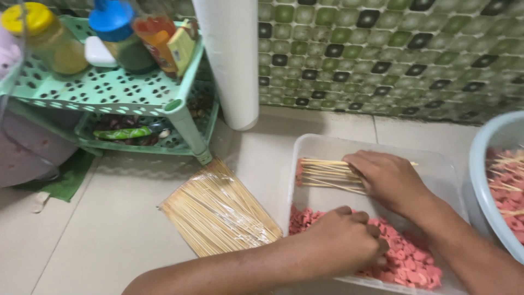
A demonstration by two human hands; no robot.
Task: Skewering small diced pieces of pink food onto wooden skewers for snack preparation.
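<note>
A clear plastic tub [322, 143] sits on the tiled floor. Pink sausage slices [406, 262] cover its near end. My left hand [345, 239] reaches into the slices with its fingers curled down among them. At the far end lies a row of wooden skewers [327, 175] with pink pieces on their left ends. My right hand [388, 179] rests on the right ends of these skewers, fingers closed over them.
A wrapped bundle of bare skewers [217, 212] lies on the floor left of the tub. A pale blue basin [480, 180] with skewered pink pieces is at the right edge. A green plastic rack [109, 90] with jars and bottles and a white roll [229, 60] stand behind.
</note>
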